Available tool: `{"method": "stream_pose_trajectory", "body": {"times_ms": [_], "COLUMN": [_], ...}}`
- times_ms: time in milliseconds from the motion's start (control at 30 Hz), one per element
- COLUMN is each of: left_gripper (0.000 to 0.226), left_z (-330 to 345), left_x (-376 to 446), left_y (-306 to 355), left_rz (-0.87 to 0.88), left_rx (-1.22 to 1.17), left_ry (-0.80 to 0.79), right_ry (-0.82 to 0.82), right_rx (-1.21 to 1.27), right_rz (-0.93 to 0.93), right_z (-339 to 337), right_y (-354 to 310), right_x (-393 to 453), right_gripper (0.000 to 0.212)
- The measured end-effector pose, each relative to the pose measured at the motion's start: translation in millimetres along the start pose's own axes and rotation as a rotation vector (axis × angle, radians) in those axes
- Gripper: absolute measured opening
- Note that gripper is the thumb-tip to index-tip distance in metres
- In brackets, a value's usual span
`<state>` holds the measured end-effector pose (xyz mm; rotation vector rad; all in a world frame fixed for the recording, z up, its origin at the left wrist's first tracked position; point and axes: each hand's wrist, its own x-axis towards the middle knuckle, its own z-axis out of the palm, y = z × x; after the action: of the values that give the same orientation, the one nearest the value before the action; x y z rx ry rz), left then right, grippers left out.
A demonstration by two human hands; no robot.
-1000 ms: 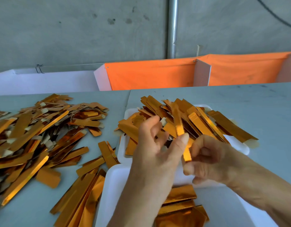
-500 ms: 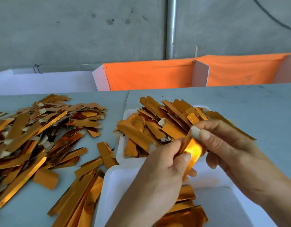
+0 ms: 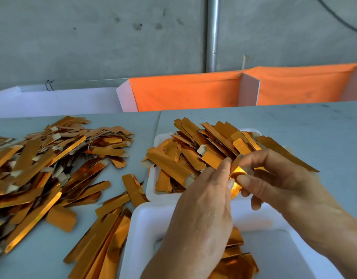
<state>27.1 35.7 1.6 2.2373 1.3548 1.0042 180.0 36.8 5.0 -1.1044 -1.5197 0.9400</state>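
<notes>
The gold strip (image 3: 237, 174) pinched at centre frame is mirror-glossy foil on what looks like pale card, the trays (image 3: 151, 222) below it matt white foam or plastic, the table (image 3: 314, 125) at right smooth matt grey, and the cloth (image 3: 185, 93) above it matt orange.

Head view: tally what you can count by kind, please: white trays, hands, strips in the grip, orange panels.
White trays: 2, the far tray and the near tray.
Hands: 2, the left hand and the right hand.
Strips in the grip: 1, the held gold strip, pinched by both hands.
Orange panels: 2, the left panel and the right panel.
Total: 7. The loose gold strips are too many to count.
</notes>
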Motion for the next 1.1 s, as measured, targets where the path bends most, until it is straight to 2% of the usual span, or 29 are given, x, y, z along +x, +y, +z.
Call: {"method": "stream_pose_trajectory", "body": {"times_ms": [133,300,467,533,667,800,900,933,1033,1100], "left_gripper": [0.045,0.04,0.032,0.037,0.041,0.05,0.049,0.047,0.049,0.05], "left_z": [0,-2,-3,-2,1,0,-2,-2,-5,-6], "left_x": [1,0,1,1,0,-1,1,1,0,0], "left_y": [-2,-2,-1,-1,1,0,-2,-3,-5,-5], "left_rz": [0.013,0.029,0.021,0.035,0.051,0.088,0.087,0.079,0.023,0.002], "left_rx": [0.008,-0.083,-0.108,-0.075,-0.011,-0.037,-0.025,-0.036,-0.092,-0.121], "left_ry": [-0.025,-0.042,-0.059,-0.019,0.038,-0.024,-0.047,-0.041,-0.034,-0.045], "right_ry": [-0.067,-0.131,-0.115,-0.09,-0.022,-0.011,-0.029,-0.031,-0.006,-0.001], "right_rx": [0.182,0.223,0.198,0.178,0.136,0.139,0.131,0.144,0.265,0.34], "right_rz": [0.111,0.093,0.11,0.101,0.088,0.07,0.079,0.076,0.078,0.125], "right_z": [-7,-11,-8,-5,-4,-5,-6,-6,-8,-12], "right_y": [3,5,3,2,2,1,1,0,-3,-2], "right_x": [2,2,1,1,1,0,-1,-1,2,2], "right_gripper": [0.016,0.048,0.024,0.02,0.021,0.024,0.037,0.036,0.015,0.016]}}
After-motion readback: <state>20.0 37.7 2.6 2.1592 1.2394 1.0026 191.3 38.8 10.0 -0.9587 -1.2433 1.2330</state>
